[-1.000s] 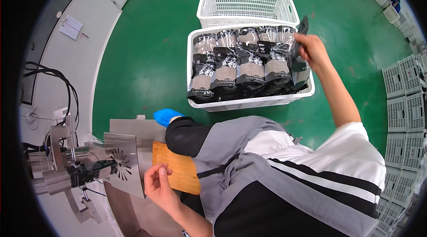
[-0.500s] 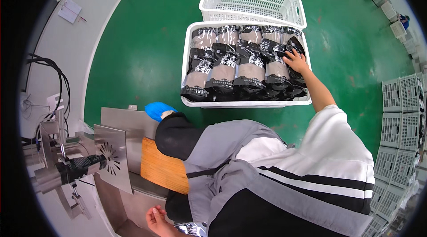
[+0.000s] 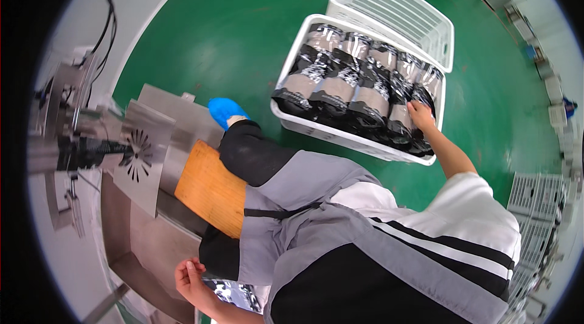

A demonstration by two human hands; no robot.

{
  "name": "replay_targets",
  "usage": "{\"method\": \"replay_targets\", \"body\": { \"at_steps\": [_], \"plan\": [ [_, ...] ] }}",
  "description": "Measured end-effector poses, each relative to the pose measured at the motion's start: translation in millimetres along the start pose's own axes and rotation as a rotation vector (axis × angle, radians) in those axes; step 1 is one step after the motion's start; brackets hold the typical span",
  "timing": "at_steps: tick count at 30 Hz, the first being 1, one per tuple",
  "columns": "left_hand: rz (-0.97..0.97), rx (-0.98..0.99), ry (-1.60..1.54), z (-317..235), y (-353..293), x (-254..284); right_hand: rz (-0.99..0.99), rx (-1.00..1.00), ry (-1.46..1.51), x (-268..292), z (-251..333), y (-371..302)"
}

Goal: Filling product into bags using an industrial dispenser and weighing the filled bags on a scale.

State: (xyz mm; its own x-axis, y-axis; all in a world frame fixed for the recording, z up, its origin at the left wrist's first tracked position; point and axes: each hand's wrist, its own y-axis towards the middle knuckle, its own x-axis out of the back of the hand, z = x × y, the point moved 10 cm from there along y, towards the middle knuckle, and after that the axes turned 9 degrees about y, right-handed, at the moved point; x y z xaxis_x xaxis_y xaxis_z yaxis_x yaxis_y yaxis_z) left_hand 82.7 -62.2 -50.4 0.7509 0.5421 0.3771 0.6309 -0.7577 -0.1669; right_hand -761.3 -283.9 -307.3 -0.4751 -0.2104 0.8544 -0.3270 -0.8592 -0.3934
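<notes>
A white plastic crate [image 3: 359, 139] is packed with two rows of black bags, each with a clear window showing pale grey-beige contents. My right hand [image 3: 421, 116] reaches in at its right end. The fingers are stretched out and rest on the last front-row bags; a black bag [image 3: 399, 118] lies just left of them. My left hand [image 3: 190, 278] hovers at the lower left over the metal trough, its fingers loosely curled in with nothing visible in them. Shiny black-and-silver packaging [image 3: 234, 295] lies beside my left forearm.
Behind the full crate stands another white crate [image 3: 392, 4] with nothing in it. To the left are a metal machine with a slotted plate [image 3: 139, 153], a steel trough [image 3: 152, 257] and a wooden board [image 3: 211, 187]. Stacked white crates [image 3: 535, 196] line the right side.
The view has turned, so the crates appear further right and tilted. My right hand has slid down the bags toward me, its fingers less spread. My left hand still hovers by the trough.
</notes>
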Motion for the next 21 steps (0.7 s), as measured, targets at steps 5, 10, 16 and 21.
{"method": "replay_targets", "body": {
  "at_steps": [5, 10, 16, 21],
  "plan": [
    [-0.137, 0.000, 0.029, 0.6, -28.8, 39.7, -0.305, 0.707, 0.123, 20.3, 289.1, -31.1],
    [-0.264, 0.093, 0.011, 38.4, -63.9, 71.0, -0.001, 0.504, -0.225, -105.6, 375.0, -43.9],
    [-0.584, 0.300, -0.033, 109.9, -135.9, 126.9, 0.191, 0.567, -0.187, -130.6, 346.1, 3.7],
    [-0.801, 0.473, 0.272, 166.8, -227.6, 156.6, -0.063, 1.008, -0.182, -171.6, 461.1, -51.9]
  ]
}}
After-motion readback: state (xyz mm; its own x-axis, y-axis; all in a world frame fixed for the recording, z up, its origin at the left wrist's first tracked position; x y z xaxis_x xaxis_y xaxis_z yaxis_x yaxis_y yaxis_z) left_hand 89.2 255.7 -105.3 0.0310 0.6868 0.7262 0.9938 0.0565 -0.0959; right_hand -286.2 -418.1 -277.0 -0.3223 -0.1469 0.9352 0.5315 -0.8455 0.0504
